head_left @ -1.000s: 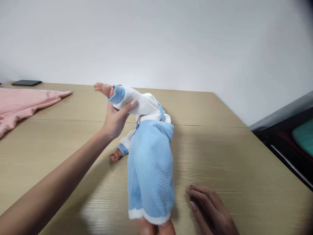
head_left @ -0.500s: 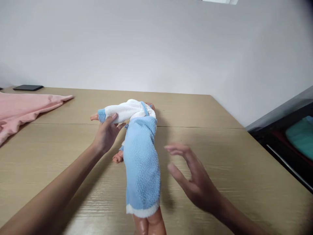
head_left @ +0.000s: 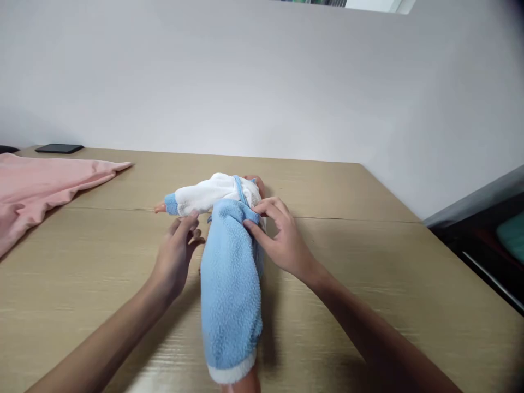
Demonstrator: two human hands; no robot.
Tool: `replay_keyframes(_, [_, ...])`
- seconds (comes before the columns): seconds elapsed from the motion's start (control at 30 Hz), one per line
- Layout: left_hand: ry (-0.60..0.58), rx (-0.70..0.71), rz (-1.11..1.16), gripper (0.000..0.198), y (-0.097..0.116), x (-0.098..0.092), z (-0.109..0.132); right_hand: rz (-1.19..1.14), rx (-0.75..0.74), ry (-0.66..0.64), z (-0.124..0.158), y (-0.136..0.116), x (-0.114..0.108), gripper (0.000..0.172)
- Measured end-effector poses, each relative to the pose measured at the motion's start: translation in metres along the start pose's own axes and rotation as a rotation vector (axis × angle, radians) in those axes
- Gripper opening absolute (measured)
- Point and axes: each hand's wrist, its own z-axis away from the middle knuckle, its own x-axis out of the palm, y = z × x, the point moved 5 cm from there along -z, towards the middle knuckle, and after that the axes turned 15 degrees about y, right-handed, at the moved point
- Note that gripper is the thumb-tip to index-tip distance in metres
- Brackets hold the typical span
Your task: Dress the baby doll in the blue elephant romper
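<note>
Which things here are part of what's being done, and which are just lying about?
In use: dressed doll, right hand pinching its blue fleece, left hand by its white sleeve.
Lying about: pink cloth, black phone.

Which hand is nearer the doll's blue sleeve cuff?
Left. The left hand sits just below the blue sleeve cuff, fingers open; the right hand pinches the blue trousers at the waist, farther off.

Left hand [head_left: 175, 263]: bare, slim fingers, short nails.
Right hand [head_left: 284, 245]: bare, slim fingers, short nails.
Left forearm [head_left: 102, 345]: uncovered, bare to the frame edge at 7 o'clock.
Right forearm [head_left: 368, 334]: uncovered, bare to the frame edge at 5 o'clock.
</note>
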Motion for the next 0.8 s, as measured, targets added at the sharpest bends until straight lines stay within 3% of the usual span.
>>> replay_keyframes(0.03, [0.119,0.07,0.012,0.044,0.005,-0.008,0.007,0.002,-0.019,0.001,0.0,-0.002,0.0,0.013])
replay_keyframes(0.1, [0.168,0.308,-0.016,0.039,0.023,-0.011,0.02,-0.014,-0.035,-0.001,-0.001,-0.003,0.001,0.013])
replay_keyframes(0.2, [-0.036,0.566,-0.113,0.013,0.048,0.005,0.022,-0.108,0.041,-0.015,-0.003,0.003,0.005,0.015])
replay_keyframes(0.4, [-0.342,0.574,-0.378,0.023,0.074,0.043,-0.009,-0.296,0.233,-0.029,-0.008,0.026,0.017,0.03])
replay_keyframes(0.53, [-0.34,0.602,-0.436,0.024,0.076,0.049,-0.007,-0.317,0.225,-0.045,-0.011,0.028,0.021,0.033])
replay_keyframes(0.67, [-0.364,0.607,-0.49,0.024,0.072,0.048,-0.006,-0.268,0.17,0.037,-0.009,0.021,0.016,0.027])
replay_keyframes(0.8, [-0.393,0.558,-0.493,0.023,0.068,0.046,-0.01,-0.261,0.237,0.038,-0.004,0.018,0.016,0.022])
